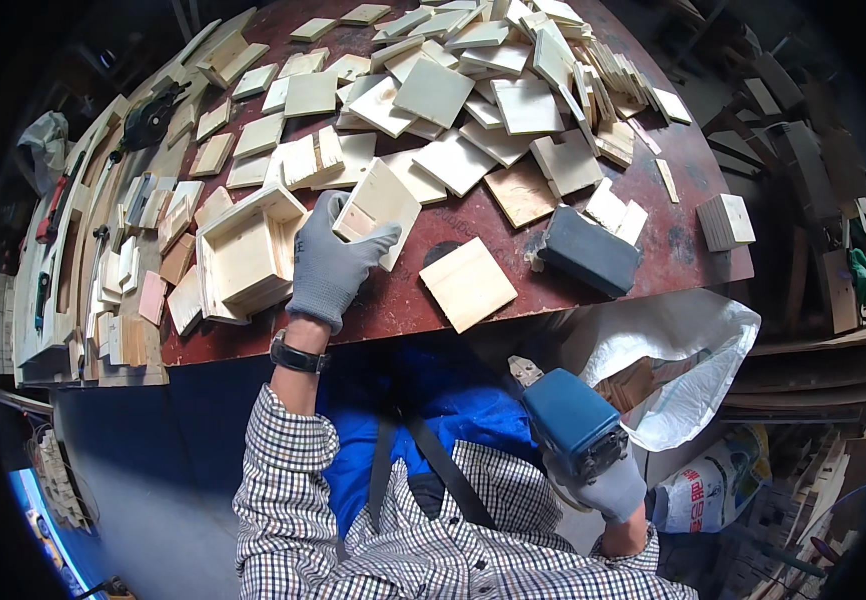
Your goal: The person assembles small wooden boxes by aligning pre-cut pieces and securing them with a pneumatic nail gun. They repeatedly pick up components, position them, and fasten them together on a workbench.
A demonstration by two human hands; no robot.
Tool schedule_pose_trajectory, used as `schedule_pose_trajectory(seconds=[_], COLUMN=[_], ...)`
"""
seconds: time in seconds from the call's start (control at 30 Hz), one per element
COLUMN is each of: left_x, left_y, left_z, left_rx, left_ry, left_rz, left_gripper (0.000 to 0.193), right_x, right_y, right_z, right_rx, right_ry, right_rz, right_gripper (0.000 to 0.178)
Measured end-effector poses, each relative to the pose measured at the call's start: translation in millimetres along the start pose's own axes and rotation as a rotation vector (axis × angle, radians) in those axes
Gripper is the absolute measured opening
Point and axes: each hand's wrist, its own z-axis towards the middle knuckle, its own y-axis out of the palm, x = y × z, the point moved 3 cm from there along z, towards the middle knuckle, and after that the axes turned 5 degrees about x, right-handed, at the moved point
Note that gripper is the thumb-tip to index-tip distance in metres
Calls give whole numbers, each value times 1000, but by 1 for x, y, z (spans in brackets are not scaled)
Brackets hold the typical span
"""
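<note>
My left hand (331,265), in a grey glove, is closed on a pale wooden panel (389,205) tilted up above the table; a strip of wood runs along its lower part. Just left of that hand sits an open wooden box (253,255). My right hand (608,488), also gloved, is wrapped around a blue power tool (569,412) with a metal nose, held low in front of the table's edge. A square wooden board (467,284) lies flat near that edge. To its right is a dark grey block-shaped thing (589,250).
Many loose wooden squares (440,92) are heaped on the dark red table (668,240). Narrow offcuts (128,340) crowd its left side. A small wooden block (725,222) stands near the right corner. Below hangs a white sack (698,335) with wood pieces inside.
</note>
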Motion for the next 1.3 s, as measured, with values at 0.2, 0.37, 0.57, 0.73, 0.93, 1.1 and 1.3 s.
schedule_pose_trajectory(seconds=[0.2, 0.37, 0.57, 0.73, 0.93, 1.1, 1.3], left_x=[41, 15, 3, -2, -25, -28, -24], left_y=[-74, -162, -182, -171, -142, -148, -150], left_z=[-27, 7, 20, 5, -2, -14, -27], left_rx=[147, -68, 105, 233, -34, -127, 81], left_ry=[57, -182, 11, 134, 537, 512, 579], left_rz=[30, 169, 775, 1101, 1033, 858, 924], left_gripper=[50, 47, 63, 76, 71, 53, 48], right_x=[4, 4, -18, -9, -23, -11, -9], right_y=[1, 4, 2, 8, 3, 7, 8], right_z=[-1, 3, 7, 4, 9, 4, 6], right_rx=[-104, -20, -27, -130, -99, -88, -122], right_ry=[141, -132, -186, 58, -23, 17, 59], right_rz=[-16, -160, -131, -51, -69, -23, -44], right_gripper=[42, 39, 31, 29, 29, 33, 32])
